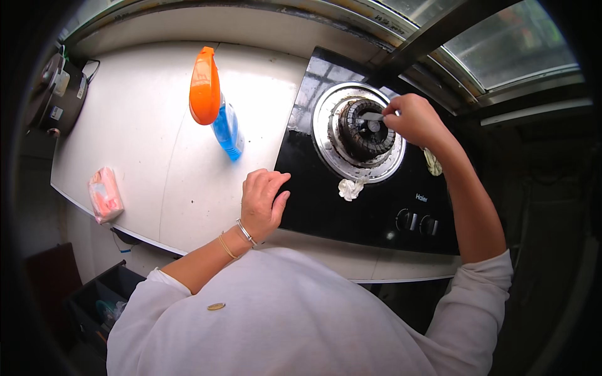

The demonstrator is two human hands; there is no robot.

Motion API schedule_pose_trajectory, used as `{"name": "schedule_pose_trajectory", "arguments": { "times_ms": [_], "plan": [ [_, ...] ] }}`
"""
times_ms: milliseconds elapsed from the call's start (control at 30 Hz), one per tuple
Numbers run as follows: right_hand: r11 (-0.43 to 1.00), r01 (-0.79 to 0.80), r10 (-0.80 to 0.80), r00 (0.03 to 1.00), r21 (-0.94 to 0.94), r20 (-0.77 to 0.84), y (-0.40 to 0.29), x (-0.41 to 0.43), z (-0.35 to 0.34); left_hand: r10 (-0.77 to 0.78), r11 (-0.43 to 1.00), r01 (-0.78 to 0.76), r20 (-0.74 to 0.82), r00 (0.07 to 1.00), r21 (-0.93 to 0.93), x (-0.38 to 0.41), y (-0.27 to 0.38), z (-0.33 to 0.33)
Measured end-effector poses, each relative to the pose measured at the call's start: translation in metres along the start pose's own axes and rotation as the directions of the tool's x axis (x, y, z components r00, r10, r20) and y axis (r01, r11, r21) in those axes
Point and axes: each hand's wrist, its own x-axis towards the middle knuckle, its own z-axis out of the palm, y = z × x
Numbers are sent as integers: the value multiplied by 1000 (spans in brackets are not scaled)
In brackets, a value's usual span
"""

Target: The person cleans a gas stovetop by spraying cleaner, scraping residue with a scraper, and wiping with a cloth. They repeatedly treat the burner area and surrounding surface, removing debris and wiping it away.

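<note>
My right hand point(414, 120) grips a small flat metal piece point(371, 116), which reaches over the centre of the round gas burner point(360, 136) on a black glass hob point(320, 202). Dark grime marks the burner and its steel ring. A crumpled white tissue point(350, 189) lies against the ring's near edge, and a second crumpled wad point(432, 162) is partly behind my right forearm. My left hand point(264, 202), fingers loosely curled and holding nothing, is by the hob's left edge. Beyond it stands a spray bottle of blue liquid point(227, 129) with an orange trigger head point(205, 89).
A pink packet of tissues point(105, 195) lies near the front left edge of the white worktop point(155, 141). A dark cooker-like appliance point(61, 96) stands at the far left. Metal-framed windows point(512, 44) border the back right. Two knobs point(417, 222) sit at the hob's front.
</note>
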Motion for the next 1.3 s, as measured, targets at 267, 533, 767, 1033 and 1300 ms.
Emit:
{"name": "schedule_pose_trajectory", "arguments": {
  "times_ms": [267, 533, 767, 1033, 1300],
  "plan": [
    [992, 47, -23, 980, -119, 197, 5, 39, 10, -17, 999, 16, 10, 1000, 36, 1, -7, 8],
    [990, 108, -89, 977, -90, 192, -3, 58, -1, -40, 999, 40, 12, 999, 1, 1, -9, 9],
    [981, 147, -108, 956, -128, 273, 3, 55, -1, -52, 999, 52, 13, 999, -6, 1, -8, 9],
    [983, 137, -106, 968, -126, 226, 6, 48, 8, -47, 999, 48, 17, 999, -5, 1, -9, 9],
    [976, 170, -147, 976, -137, 163, -6, 45, -3, -49, 999, 49, 24, 999, -20, 1, -9, 10]
  ]
}}
